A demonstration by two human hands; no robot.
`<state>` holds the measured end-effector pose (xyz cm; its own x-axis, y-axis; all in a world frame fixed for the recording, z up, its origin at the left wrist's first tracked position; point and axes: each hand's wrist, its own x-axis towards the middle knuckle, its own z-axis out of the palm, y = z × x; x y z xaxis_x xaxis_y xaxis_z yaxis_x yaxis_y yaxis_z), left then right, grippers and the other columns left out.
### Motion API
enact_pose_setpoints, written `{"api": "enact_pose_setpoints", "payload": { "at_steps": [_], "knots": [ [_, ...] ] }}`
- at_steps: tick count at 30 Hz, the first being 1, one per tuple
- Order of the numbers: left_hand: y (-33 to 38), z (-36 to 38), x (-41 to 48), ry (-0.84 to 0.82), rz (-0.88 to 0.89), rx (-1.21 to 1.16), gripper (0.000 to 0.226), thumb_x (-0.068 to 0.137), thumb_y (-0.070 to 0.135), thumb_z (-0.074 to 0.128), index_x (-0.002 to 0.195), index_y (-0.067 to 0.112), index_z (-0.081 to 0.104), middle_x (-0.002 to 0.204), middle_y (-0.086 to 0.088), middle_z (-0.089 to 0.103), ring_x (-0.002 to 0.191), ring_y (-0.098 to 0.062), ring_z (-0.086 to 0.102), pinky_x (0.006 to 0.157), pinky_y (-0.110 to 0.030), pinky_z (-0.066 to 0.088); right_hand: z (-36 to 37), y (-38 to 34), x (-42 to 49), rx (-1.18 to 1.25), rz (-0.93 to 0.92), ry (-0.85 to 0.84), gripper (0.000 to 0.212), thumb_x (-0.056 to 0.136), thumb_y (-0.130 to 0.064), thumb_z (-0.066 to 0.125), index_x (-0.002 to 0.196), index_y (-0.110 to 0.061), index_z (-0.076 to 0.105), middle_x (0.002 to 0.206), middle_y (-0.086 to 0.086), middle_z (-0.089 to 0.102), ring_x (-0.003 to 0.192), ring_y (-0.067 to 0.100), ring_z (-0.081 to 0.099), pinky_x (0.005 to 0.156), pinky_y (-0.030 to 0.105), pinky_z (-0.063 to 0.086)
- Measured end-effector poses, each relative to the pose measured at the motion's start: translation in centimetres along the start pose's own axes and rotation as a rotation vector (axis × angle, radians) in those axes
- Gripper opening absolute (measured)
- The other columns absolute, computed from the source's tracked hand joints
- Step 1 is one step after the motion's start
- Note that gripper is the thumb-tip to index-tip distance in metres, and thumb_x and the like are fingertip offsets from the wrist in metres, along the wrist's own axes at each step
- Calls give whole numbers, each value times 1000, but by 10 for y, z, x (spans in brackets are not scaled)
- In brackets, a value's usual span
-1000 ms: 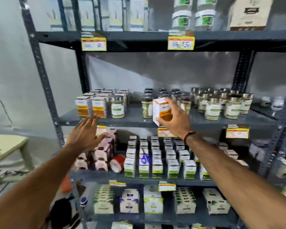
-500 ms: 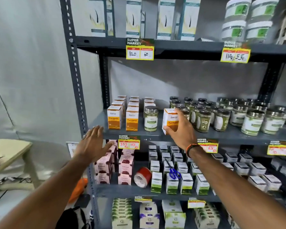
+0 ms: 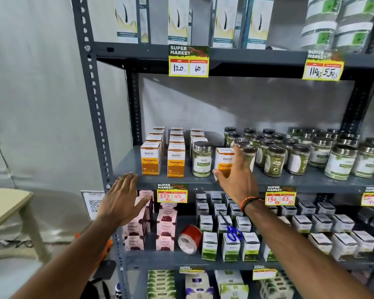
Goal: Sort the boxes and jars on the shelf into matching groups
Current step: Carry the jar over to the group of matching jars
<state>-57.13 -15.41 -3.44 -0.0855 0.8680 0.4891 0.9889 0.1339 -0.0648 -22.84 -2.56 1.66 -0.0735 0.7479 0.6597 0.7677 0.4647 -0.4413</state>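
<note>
Your right hand [image 3: 235, 180] has brought the orange Turmeric box [image 3: 224, 164] down. A moment ago you held it up in front of the jars; now its bottom looks like it sits on the middle shelf [image 3: 289, 180], near the front edge. Your fingers are still wrapped around its right side and your thumb is at its lower left corner, so you have not let go yet.

The box stands upright, but it is in a funny spot. It is just right of one silver-lid jar [image 3: 201, 159] and just left of the big crowd of dark-lid jars [image 3: 272, 158]. The other Turmeric boxes [image 3: 162, 158] stand in rows toward the left end of the shelf. So that one jar sits between your box and its friends (a jar in the box group, you could say).

Your left hand [image 3: 121, 201] is open and flat, holding nothing. It has come up a bit and now hovers by the front edge of the shelf, near the left post [image 3: 95, 126], with its fingertips close to the edge.

This means the sorting here is not done. I think the silver-lid jar needs to go right, to the other jars, and your box needs to slide left, next to the front Turmeric boxes. Your free left hand is close enough to help with that.
</note>
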Motion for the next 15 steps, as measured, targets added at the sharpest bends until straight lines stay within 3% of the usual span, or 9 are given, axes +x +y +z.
{"api": "enact_pose_setpoints", "payload": {
  "at_steps": [3, 5, 8, 10, 13, 15],
  "knots": [
    [-1, 3, 0, 2, -2, 6, 96, 95, 78, 26, 156, 4, 35, 162, -19, 39, 150, -34, 36, 121, -45, 21, -11, -9, -1, -30, -136, 125, 93, 89, -61, 62, 160, -24, 17, 162, 12, 38, 131, 34, 58, 82, 49, 62],
    [-1, 6, 1, 12, -3, 12, 96, 95, 78, 27, 155, 3, 35, 161, -20, 40, 149, -34, 37, 121, -45, 21, -17, -20, 10, -47, -260, 130, 80, 92, -61, 57, 157, -23, 28, 157, 12, 46, 133, 32, 56, 92, 48, 58],
    [-1, 9, 0, 16, -8, 8, 95, 96, 77, 29, 156, 3, 33, 163, -20, 37, 150, -35, 35, 122, -46, 21, -21, -37, 40, -141, -353, -20, 77, 93, -65, 53, 154, -22, 38, 150, 12, 54, 143, 34, 44, 118, 48, 34],
    [-1, 11, 0, 19, -8, 5, 95, 96, 77, 29, 157, 4, 32, 163, -20, 36, 151, -35, 34, 122, -47, 21, -19, -46, 60, -237, -349, -122, 80, 91, -71, 49, 155, -24, 39, 145, 11, 60, 148, 37, 35, 123, 52, 22],
    [-3, 12, 0, 40, 3, -5, 94, 97, 76, 30, 155, 2, 35, 161, -21, 39, 149, -36, 37, 122, -48, 24, -8, -54, 78, -343, -296, -240, 87, 86, -83, 41, 151, -26, 42, 131, 9, 69, 144, 38, 42, 121, 55, 23],
    [-3, 12, -1, 44, 9, -7, 94, 97, 76, 29, 156, 3, 34, 162, -21, 38, 150, -36, 36, 122, -47, 23, -3, -53, 80, -364, -286, -281, 82, 82, -86, 41, 139, -28, 50, 119, 7, 73, 127, 35, 58, 118, 55, 27]
  ]
}}
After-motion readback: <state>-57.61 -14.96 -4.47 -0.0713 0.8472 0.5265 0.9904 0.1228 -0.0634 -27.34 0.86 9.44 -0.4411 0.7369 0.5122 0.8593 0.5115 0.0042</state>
